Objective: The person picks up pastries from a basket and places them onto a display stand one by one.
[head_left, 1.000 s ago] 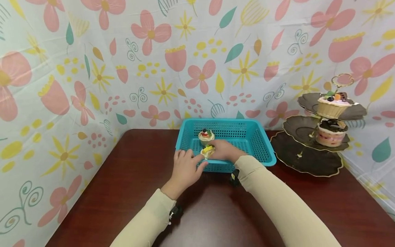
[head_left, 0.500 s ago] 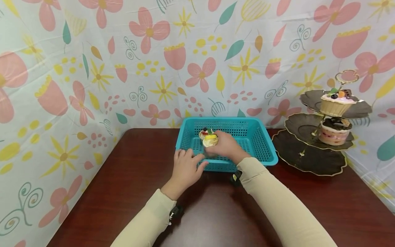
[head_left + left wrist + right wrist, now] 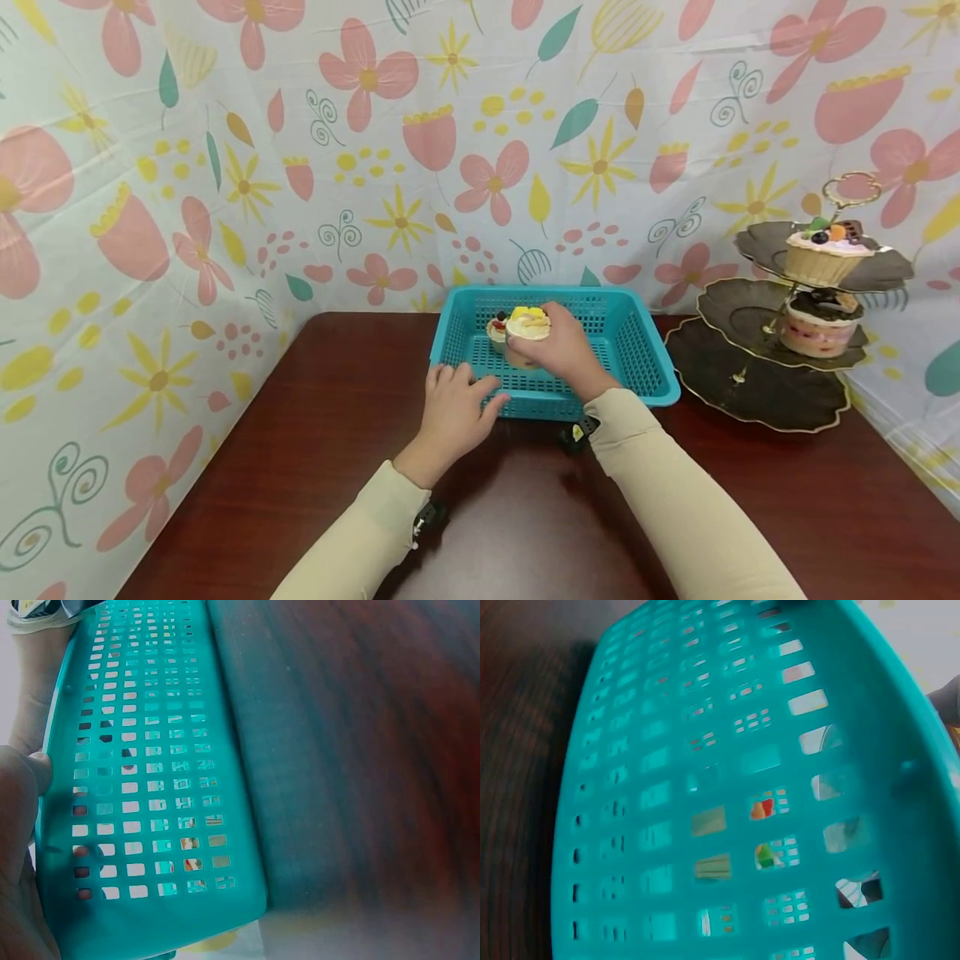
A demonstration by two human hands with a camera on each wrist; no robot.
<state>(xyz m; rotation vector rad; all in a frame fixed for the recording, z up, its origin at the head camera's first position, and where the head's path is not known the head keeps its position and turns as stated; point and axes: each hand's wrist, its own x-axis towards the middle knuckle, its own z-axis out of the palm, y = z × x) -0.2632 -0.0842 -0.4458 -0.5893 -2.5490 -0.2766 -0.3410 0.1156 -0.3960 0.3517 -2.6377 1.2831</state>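
Right hand (image 3: 567, 343) has raised the yellow-topped dessert cup (image 3: 528, 325) it grips, seemingly freeing it; left hand (image 3: 456, 414), fingers extended, touches the turquoise basket (image 3: 543, 407).

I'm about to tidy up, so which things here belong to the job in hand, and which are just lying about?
Apparently in the job:
yellow-topped cup, held in the right hand
teal basket, left hand at its rim
red-topped cup inside it
perhaps the tiered stand and its two cakes

Just there:
table
floral sheet

The basket (image 3: 555, 407) is turquoise, the held cupcake (image 3: 528, 327) yellow and cream, the backdrop (image 3: 480, 117) pink-flowered white
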